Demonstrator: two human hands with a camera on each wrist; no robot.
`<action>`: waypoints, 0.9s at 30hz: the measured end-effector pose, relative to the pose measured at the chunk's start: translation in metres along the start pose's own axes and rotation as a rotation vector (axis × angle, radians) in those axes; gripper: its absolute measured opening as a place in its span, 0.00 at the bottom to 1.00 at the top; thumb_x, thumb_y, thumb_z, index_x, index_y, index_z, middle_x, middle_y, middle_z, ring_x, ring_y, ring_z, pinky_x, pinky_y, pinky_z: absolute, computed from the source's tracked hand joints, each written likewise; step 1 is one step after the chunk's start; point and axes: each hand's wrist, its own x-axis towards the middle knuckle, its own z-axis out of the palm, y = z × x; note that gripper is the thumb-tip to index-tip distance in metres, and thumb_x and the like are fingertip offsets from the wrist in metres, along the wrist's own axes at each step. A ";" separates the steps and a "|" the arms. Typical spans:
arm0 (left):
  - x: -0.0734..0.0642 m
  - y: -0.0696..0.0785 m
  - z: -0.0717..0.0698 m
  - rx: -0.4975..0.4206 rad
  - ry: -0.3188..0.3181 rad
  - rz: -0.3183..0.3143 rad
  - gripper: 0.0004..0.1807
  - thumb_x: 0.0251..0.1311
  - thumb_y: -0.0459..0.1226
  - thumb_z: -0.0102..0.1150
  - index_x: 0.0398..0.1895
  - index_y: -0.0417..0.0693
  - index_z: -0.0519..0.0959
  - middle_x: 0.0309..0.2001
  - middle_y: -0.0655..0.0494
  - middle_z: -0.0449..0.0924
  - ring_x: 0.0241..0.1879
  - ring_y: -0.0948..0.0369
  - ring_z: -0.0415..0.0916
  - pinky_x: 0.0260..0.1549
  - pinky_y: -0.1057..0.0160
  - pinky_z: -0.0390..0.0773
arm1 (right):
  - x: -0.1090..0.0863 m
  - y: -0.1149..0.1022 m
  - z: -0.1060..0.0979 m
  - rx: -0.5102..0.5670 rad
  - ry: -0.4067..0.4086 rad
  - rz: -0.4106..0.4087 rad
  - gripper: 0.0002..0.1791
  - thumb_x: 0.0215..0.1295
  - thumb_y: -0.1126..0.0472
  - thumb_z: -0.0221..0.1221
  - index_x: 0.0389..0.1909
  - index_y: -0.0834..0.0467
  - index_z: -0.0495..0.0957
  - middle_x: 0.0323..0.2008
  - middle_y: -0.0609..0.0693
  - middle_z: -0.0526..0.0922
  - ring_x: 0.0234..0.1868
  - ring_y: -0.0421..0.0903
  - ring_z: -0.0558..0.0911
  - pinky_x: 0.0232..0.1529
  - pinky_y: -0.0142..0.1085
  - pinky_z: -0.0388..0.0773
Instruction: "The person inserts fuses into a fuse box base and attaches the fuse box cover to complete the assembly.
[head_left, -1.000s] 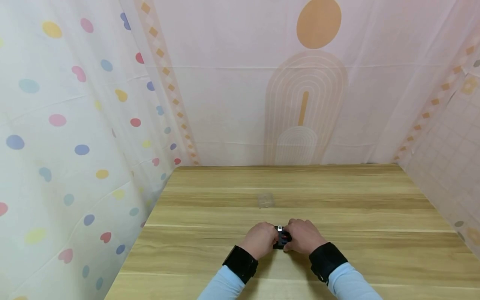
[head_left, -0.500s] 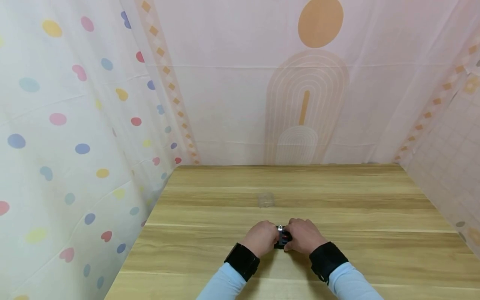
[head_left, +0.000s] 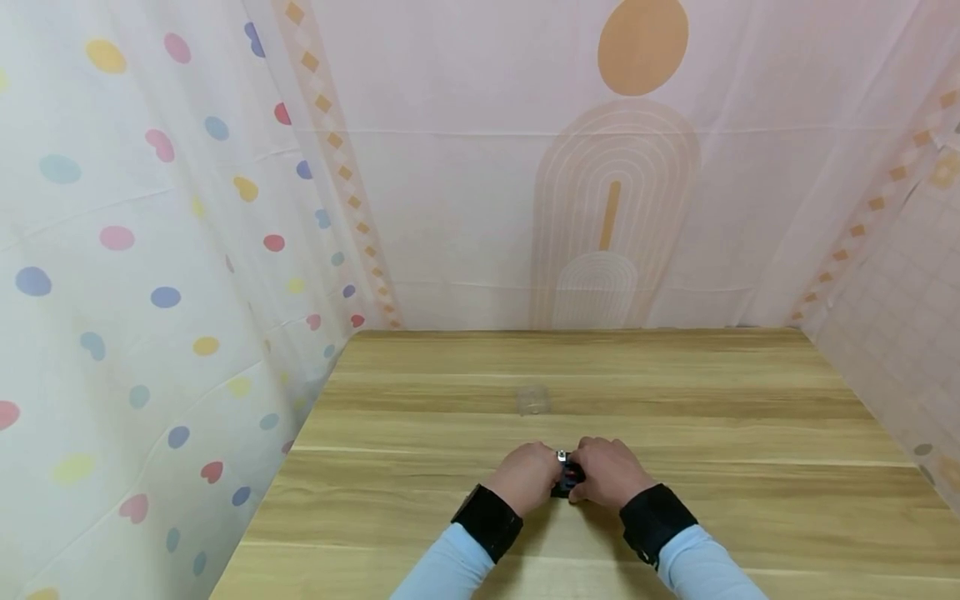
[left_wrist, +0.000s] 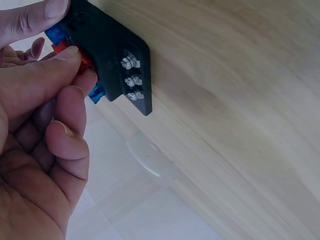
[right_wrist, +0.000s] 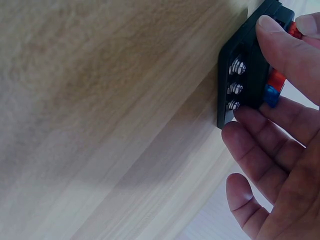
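A small black fuse block (left_wrist: 111, 47) with screw terminals on its end sits low over the table between both hands. Blue and red blade fuses stand in its middle. My left hand (head_left: 527, 477) pinches a red blade fuse (left_wrist: 85, 65) between thumb and index finger, with a blue fuse (left_wrist: 97, 93) just beside it. Gripping the block from the other side is my right hand (head_left: 611, 471), its thumb on the black body and its fingers at the far edge. In the right wrist view, more red and a blue fuse (right_wrist: 271, 95) show under that thumb.
A clear plastic cover (head_left: 533, 401) lies on the wooden table (head_left: 420, 383), beyond the hands. Behind the table hangs a patterned curtain (head_left: 450, 208), with a dotted one (head_left: 150, 350) along the left side.
My left hand has shifted very slightly right, covering a little more of the fuse block. My right hand keeps its hold with almost no movement.
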 end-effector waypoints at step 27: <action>0.001 0.004 -0.004 0.007 -0.024 -0.012 0.10 0.53 0.32 0.71 0.19 0.52 0.82 0.21 0.64 0.77 0.23 0.69 0.72 0.25 0.72 0.72 | 0.000 -0.002 0.000 0.001 -0.017 0.019 0.20 0.42 0.53 0.79 0.35 0.57 0.85 0.29 0.46 0.75 0.30 0.45 0.72 0.34 0.47 0.71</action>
